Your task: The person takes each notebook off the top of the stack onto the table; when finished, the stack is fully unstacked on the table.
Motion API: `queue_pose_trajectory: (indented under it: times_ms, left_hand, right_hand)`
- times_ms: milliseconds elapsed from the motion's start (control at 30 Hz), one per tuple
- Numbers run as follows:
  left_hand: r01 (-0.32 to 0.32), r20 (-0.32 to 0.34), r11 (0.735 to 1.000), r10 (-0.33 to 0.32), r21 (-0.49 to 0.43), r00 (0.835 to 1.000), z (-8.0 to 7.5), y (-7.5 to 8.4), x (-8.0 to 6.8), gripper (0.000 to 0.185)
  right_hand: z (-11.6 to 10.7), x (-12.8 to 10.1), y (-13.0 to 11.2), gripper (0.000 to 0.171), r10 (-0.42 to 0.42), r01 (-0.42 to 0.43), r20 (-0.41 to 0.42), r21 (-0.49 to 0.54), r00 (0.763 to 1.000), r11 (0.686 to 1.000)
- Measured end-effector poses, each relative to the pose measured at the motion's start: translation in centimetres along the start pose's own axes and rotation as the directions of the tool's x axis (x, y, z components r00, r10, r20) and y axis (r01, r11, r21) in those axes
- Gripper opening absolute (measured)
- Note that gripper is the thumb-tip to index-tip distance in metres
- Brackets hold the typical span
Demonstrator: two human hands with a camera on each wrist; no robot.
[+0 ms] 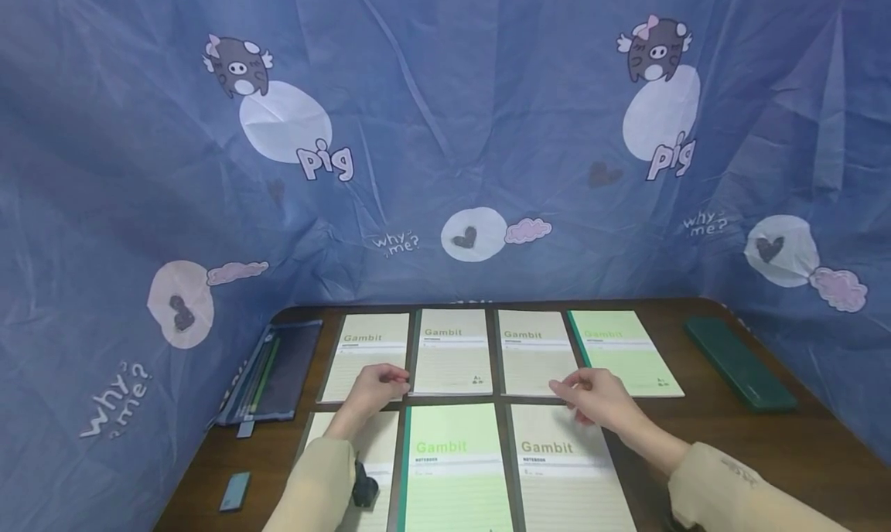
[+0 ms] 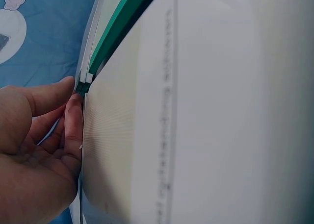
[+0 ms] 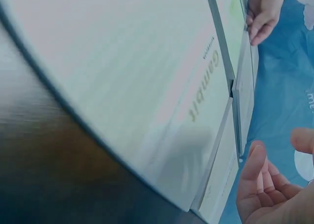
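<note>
Between the two rows of Gambit notebooks, the left hand (image 1: 376,387) rested with loosely curled fingers on the near edge of the far-left cream notebook (image 1: 366,354), gripping nothing. Over the gap by the third cream notebook (image 1: 534,352), the right hand (image 1: 595,397) hovered relaxed and empty. Narrow strips of dark wooden table (image 1: 800,447) separated the covers; wider bare wood lay right, near the green case (image 1: 738,362).
</note>
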State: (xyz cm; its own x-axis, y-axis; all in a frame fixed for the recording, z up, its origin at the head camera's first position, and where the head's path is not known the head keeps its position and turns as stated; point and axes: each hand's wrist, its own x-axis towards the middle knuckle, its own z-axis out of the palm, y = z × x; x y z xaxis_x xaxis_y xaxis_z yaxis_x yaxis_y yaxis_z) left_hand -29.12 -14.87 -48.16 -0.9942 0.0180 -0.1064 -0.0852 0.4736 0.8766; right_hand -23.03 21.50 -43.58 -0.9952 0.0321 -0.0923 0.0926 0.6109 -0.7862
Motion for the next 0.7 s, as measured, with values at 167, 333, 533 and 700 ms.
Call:
queue_pose_trajectory:
  times_ms: [167,333,533,700]
  left_hand:
    - [0.015,-0.003,1.000,-0.015,-0.001,1.000,0.0,-0.1,0.1,0.021]
    - [0.016,-0.005,1.000,-0.016,0.000,1.000,0.0,-0.1,0.1,0.021]
    - [0.006,-0.001,1.000,-0.006,0.009,1.000,0.0,-0.2,0.1,0.024]
    - [0.004,-0.002,1.000,-0.004,0.010,1.000,0.0,-0.2,0.3,0.024]
  right_hand:
    - [1.7,2.1,-1.1,0.038,0.018,-0.018,0.005,0.016,1.000,1.000]
    - [3.5,4.3,-2.0,0.038,0.009,-0.009,0.022,-0.004,1.000,1.000]
    - [5.4,6.5,-2.7,0.037,0.026,-0.029,0.056,0.056,0.998,0.998]
    - [6.8,7.4,-3.6,0.036,0.042,-0.049,0.071,0.102,0.997,0.994]
